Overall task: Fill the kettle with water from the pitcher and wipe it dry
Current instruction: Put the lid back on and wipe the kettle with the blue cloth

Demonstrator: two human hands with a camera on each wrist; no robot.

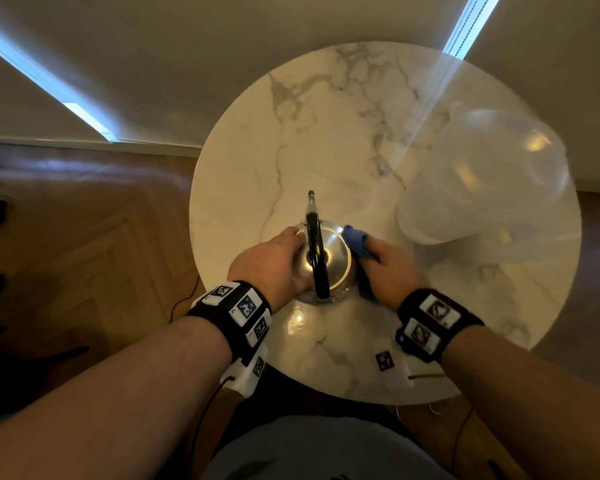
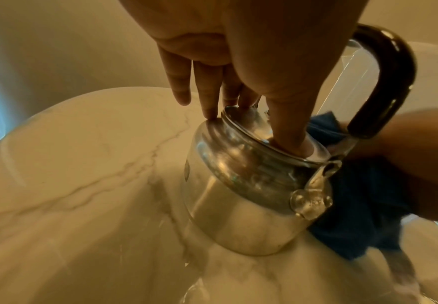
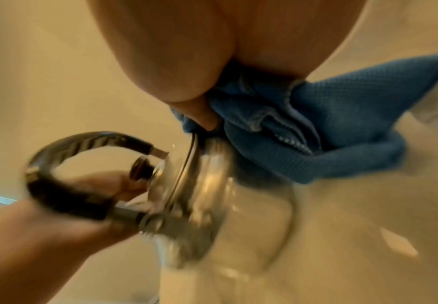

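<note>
A shiny steel kettle (image 1: 336, 258) with a black arched handle (image 1: 316, 251) stands near the front of the round marble table (image 1: 326, 116). My left hand (image 1: 271, 265) rests on its left side. In the left wrist view its straight fingers (image 2: 207, 88) touch the lid rim and the thumb presses on the lid of the kettle (image 2: 238, 205). My right hand (image 1: 392, 271) grips a bunched blue cloth (image 1: 355, 239) and holds it against the kettle's right side. The cloth (image 3: 329, 123) shows sharp beside the blurred kettle (image 3: 199, 195). A translucent pitcher (image 1: 482, 178) stands on the table to the right.
Water glistens on the marble (image 1: 298, 320) just in front of the kettle. A small marker tag (image 1: 384, 361) with a wire lies near the front edge. Wooden floor (image 1: 84, 254) with cables lies left of the table. A wall is close behind it.
</note>
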